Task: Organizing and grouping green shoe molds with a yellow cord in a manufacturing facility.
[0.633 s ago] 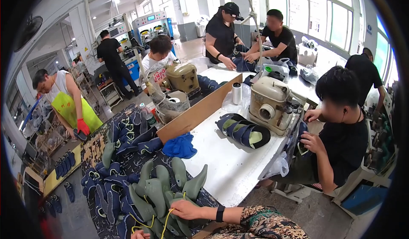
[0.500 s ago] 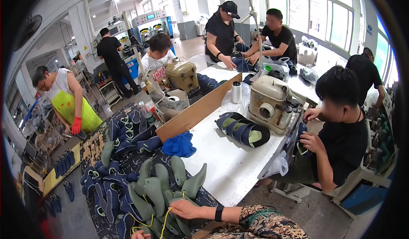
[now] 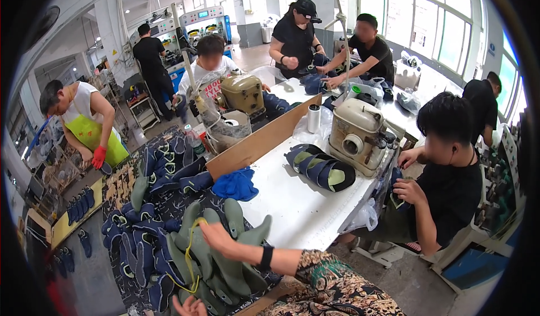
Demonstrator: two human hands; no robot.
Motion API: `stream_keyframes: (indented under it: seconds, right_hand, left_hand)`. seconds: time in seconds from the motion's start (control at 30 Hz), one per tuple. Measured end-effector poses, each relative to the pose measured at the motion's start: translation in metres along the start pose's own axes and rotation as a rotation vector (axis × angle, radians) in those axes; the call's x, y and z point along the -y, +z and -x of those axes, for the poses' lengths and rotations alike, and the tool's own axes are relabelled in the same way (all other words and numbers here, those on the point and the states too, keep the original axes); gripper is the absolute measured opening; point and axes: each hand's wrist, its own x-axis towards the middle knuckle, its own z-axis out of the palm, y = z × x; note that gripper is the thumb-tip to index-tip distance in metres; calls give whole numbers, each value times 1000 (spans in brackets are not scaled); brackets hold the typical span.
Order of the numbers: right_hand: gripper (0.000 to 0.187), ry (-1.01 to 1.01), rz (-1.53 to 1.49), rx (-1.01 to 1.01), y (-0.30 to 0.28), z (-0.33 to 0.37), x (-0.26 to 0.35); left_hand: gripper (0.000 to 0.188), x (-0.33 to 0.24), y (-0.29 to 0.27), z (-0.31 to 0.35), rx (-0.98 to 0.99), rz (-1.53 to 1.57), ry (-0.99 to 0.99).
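Observation:
My right hand (image 3: 220, 241) is raised over a heap of green shoe lasts (image 3: 226, 268), its fingertips pinching a yellow cord (image 3: 192, 248). From there the cord hangs down in front of the lasts and loops back toward the left near its lower end. Low at the picture's bottom edge, my left hand (image 3: 190, 306) is partly in view, its fingers apart with no thing visible in them. It is beside the lasts, just below the cord's lower loop. Navy shoe uppers (image 3: 135, 248) lie piled left of the lasts.
A blue cloth (image 3: 235, 185) and a row of nested shoe uppers (image 3: 320, 168) lie on the white table (image 3: 304, 226). Beyond stand a beige sewing machine (image 3: 360, 130), a thread cone (image 3: 313, 119) and a wooden divider board (image 3: 264, 139). Several co-workers sit or stand around.
My right hand has moved up and left, lifting the yellow cord higher over the lasts. My left hand has come slightly further into view, with its fingers spread.

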Motion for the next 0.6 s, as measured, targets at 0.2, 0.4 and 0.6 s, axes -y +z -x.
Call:
stream_keyframes:
  seconds: [0.2, 0.4, 0.6]
  right_hand:
    - [52, -294, 242, 323, 35, -6, 76]
    - [56, -160, 443, 439, 57, -7, 38]
    - [56, -183, 341, 380, 63, -16, 71]
  left_hand:
    - [60, -14, 36, -15, 186, -152, 57]
    - [52, 8, 55, -45, 152, -382, 254]
    - [54, 43, 74, -61, 260, -143, 201]
